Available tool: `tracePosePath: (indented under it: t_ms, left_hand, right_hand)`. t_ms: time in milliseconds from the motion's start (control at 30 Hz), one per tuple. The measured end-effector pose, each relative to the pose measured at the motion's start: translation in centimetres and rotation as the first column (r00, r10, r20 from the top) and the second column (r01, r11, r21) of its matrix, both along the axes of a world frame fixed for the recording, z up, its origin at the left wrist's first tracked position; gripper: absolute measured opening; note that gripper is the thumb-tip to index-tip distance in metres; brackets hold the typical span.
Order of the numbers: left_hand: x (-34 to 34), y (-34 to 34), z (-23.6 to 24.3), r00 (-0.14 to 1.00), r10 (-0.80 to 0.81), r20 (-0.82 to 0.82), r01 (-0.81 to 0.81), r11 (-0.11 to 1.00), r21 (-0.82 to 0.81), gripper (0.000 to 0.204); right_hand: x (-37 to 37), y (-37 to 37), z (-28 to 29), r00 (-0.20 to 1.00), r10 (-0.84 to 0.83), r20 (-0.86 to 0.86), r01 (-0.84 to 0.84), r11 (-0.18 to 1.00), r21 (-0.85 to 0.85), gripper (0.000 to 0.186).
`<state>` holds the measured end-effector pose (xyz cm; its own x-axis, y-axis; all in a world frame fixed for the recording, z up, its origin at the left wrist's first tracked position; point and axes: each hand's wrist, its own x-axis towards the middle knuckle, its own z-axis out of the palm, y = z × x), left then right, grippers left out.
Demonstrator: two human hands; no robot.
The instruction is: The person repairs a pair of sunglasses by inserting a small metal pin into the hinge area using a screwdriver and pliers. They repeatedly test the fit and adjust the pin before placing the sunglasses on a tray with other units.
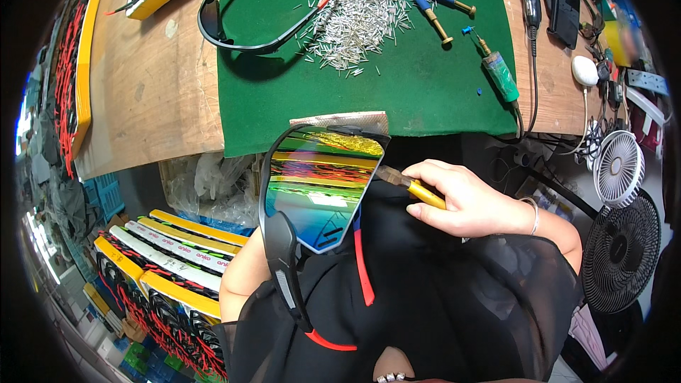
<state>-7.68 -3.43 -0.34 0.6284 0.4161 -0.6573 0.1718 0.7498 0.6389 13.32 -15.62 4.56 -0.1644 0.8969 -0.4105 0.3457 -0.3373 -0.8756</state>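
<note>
A pair of wraparound sunglasses (319,191) with a mirrored, rainbow-tinted lens and black frame with red tips is up in front of my body, by the table's edge. My left forearm (245,276) runs behind them; the left hand is hidden there, so its fingers do not show. My right hand (461,198) is closed round yellow-handled pliers (425,194), whose metal jaws reach the lens's right edge. Whether they touch the frame I cannot tell. Behind the sunglasses, a tan block (369,120) lies at the mat's near edge.
On the green mat (269,106) lie a heap of small metal pins (362,18), another black frame (248,48), two blue-handled screwdrivers (433,20) and a green-handled tool (500,74). Boxes of red-tipped frames (163,291) stand at left. Fans (618,170) stand at right.
</note>
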Motion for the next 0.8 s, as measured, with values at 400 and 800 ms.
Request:
tracePosePath:
  t_ms: [400,800]
  left_hand:
    - [2.5,0.6,2.6,0.985,-0.157,-0.075,0.173,0.933,0.316,0.019]
    - [2.8,0.8,2.2,0.982,-0.176,-0.070,0.190,0.901,0.389,0.015]
  right_hand:
    - [0.4,0.3,-0.1,0.995,0.009,-0.098,-0.021,0.993,-0.117,0.031]
    - [0.0,-0.3,-0.6,0.968,0.012,0.249,-0.077,0.965,0.249,0.031]
